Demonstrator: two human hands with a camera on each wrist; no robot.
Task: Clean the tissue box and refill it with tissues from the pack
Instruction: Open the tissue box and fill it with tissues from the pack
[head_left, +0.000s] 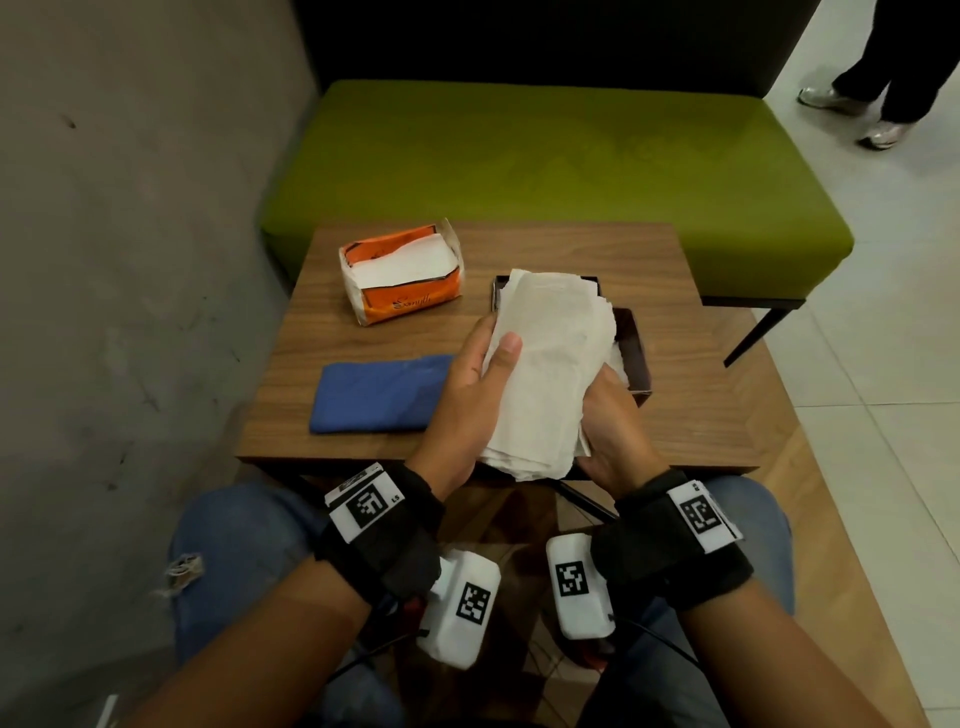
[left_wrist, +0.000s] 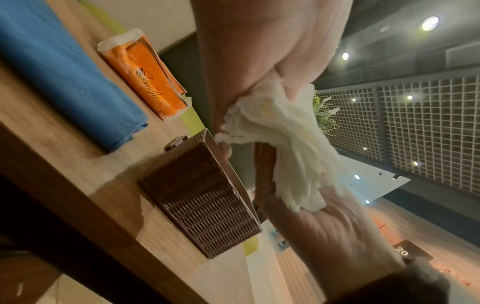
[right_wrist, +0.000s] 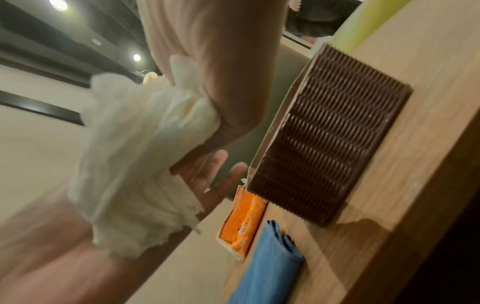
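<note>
A thick stack of white tissues (head_left: 545, 364) is held between both hands, above the table's near right part. My left hand (head_left: 475, 384) grips its left edge, thumb on top and fingers underneath. My right hand (head_left: 610, 415) holds the stack's right side from below. The far end of the stack hangs over the open brown woven tissue box (head_left: 638, 358). In the left wrist view the tissues (left_wrist: 280, 144) fan out beside the box (left_wrist: 202, 197). In the right wrist view the tissues (right_wrist: 135, 160) sit left of the box (right_wrist: 330, 135). The opened orange tissue pack (head_left: 400, 270) lies at the far left.
A folded blue cloth (head_left: 379, 392) lies on the small wooden table (head_left: 701, 426), left of my hands. A green bench (head_left: 545, 166) stands behind the table and a grey wall is on the left. A person's legs (head_left: 878, 67) are at the far right.
</note>
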